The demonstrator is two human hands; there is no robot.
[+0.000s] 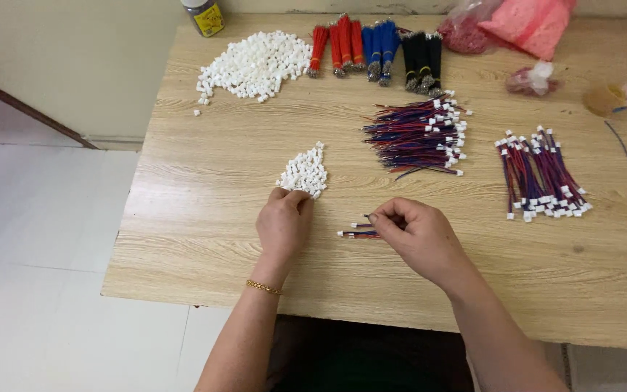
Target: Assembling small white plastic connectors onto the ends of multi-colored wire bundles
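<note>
My left hand [283,223] rests on the wooden table [205,239], its fingertips touching the near edge of a small heap of white plastic connectors [304,171]. My right hand [419,236] pinches a short bundle of red, blue and black wires [357,232] that lies on the table with white connector ends pointing left. A gold bracelet [263,287] circles my left wrist.
A big heap of white connectors [259,64] lies at the back left. Red [337,45], blue [379,47] and black wire bundles [422,58] sit at the back. Two piles of finished wire sets [419,134] [542,174] lie right of centre. Pink bags [524,22] and a jar [203,14] stand at the far edge.
</note>
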